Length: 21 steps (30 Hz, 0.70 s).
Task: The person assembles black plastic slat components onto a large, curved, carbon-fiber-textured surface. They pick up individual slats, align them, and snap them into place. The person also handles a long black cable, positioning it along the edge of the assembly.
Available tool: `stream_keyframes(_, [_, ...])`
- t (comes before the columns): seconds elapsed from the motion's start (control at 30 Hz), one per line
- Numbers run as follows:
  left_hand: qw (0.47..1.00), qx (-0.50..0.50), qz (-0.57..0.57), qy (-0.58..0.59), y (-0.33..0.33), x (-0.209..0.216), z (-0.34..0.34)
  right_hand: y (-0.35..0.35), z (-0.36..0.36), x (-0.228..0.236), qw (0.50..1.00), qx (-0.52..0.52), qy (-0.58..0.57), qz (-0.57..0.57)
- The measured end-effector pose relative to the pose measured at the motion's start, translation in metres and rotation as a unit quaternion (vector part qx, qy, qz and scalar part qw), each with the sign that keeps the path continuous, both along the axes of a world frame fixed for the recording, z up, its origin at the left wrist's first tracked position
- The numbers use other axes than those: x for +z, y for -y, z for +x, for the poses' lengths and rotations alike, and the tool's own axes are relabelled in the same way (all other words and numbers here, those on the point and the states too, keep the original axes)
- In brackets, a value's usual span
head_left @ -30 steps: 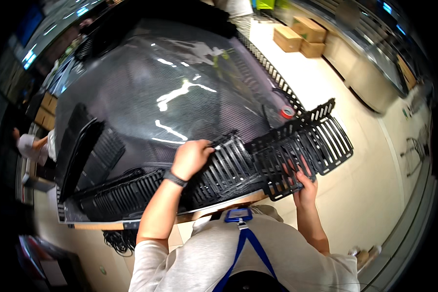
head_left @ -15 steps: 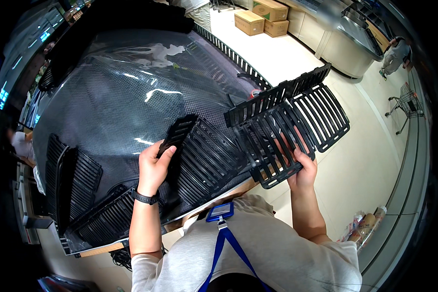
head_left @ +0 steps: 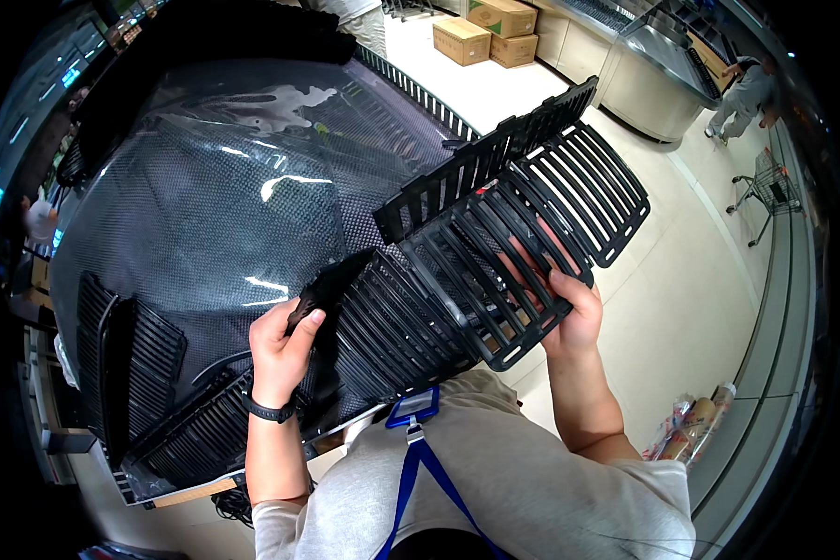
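Note:
My left hand (head_left: 280,350), with a dark watch on its wrist, pinches the raised end of a black slatted plastic panel (head_left: 397,327) at the bed's near edge. My right hand (head_left: 569,313) grips a second, longer black slatted panel (head_left: 476,280) from below; its fingers show through the slots. This panel has a tall slotted back wall (head_left: 490,159) and reaches out over the floor. The two panels meet or overlap end to end in front of me; whether they are joined I cannot tell.
Clear plastic sheeting (head_left: 224,205) covers a dark textured display bed. More slatted panels (head_left: 159,355) stand at its left corner. Cardboard boxes (head_left: 462,42), a checkout counter (head_left: 644,89), a shopping cart (head_left: 770,187) and a person (head_left: 745,98) are beyond, on the right.
The right-hand panel has moved left and sits lower against the left-hand panel, its back wall now nearer my left hand. Both hands keep their holds.

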<state>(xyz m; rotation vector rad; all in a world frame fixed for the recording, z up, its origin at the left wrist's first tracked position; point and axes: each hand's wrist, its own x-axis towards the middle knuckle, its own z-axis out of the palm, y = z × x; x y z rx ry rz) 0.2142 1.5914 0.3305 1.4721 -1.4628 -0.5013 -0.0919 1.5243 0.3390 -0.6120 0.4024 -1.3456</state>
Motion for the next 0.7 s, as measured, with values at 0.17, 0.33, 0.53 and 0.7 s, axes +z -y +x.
stream_keyframes(0.17, [0.996, -0.017, -0.046, 0.073, -0.014, 0.01, -0.005, 0.003, 0.001, -0.006, 1.0, 0.008, -0.012, -0.007])
stream_keyframes(0.33, [0.962, -0.076, -0.185, 0.184, -0.022, 0.014, -0.015, 0.002, -0.009, -0.025, 0.998, 0.065, 0.011, -0.016])
stream_keyframes(0.53, [0.941, -0.069, -0.207, 0.258, -0.031, 0.014, -0.024, -0.002, -0.027, -0.047, 0.988, 0.12, 0.082, -0.061])
stream_keyframes(0.7, [0.946, -0.071, -0.205, 0.242, -0.03, 0.015, -0.024, -0.008, -0.031, -0.04, 0.983, 0.117, 0.091, -0.109])
